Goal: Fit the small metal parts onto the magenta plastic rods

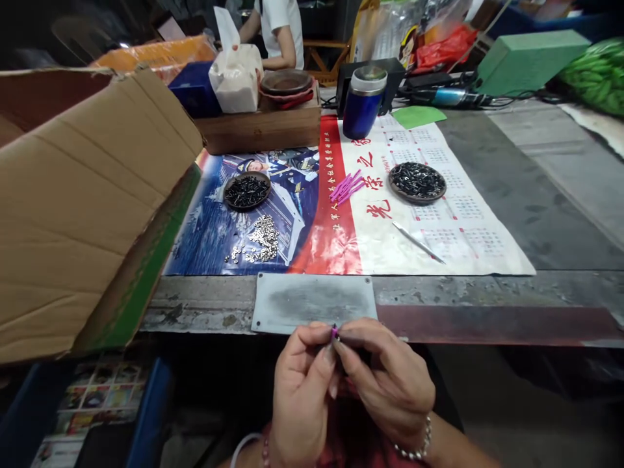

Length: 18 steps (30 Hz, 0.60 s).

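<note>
Both of my hands meet in front of the table edge, fingertips pinched around a small purple-pink piece (335, 332); most of it is hidden by the fingers. My left hand (303, 387) grips it from the left with thumb and forefinger. From the other side my right hand (387, 377) closes on it with its fingertips. Just beyond them lies a grey metal plate (314, 302) with a dark worn middle. Farther off are a pile of pink strips (347, 186), small silver rings (263, 239), and two round dishes (247, 191) (418, 182) of thin black pieces.
A pointed metal tool (418, 242) lies on the printed calendar sheet (468, 250). An open cardboard box (92, 214) crowds the left side. Behind stand a blue tumbler (362, 107), a wooden box (263, 130) and a green block (531, 62). A person in white (285, 32) sits across the table.
</note>
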Available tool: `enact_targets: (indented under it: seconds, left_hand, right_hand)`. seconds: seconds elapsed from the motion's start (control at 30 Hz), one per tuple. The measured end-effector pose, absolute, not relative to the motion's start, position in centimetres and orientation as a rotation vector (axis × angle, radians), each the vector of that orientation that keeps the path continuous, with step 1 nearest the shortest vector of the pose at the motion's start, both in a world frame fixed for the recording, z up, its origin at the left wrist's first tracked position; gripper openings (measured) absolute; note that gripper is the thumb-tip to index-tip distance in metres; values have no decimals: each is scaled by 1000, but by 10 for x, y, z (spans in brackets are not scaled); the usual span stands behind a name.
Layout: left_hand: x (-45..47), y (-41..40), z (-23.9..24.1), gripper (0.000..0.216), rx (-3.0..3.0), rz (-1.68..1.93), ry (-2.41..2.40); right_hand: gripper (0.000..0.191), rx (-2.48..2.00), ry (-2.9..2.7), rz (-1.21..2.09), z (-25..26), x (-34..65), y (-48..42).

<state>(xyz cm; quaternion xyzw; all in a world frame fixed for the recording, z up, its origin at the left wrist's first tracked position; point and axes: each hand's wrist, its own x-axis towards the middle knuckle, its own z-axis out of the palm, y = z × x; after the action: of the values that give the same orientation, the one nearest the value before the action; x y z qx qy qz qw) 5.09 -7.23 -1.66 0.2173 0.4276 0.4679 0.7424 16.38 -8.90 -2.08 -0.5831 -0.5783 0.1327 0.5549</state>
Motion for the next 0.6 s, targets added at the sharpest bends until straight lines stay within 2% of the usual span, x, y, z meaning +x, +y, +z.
enact_targets:
  seconds: [0.3, 0.43, 0.6]
  left_hand:
    - [52, -77, -22, 10, 638, 1118, 930]
    - [51, -80, -24, 9, 680, 1160, 956]
    - [48, -80, -31, 4, 794, 1214, 939]
  right_hand:
    - [26, -1234, -1225, 450, -30, 160, -93]
    - [21, -1202, -1229, 518, -28, 160, -90]
    - [8, -1230, -1319, 412, -24, 160, -86]
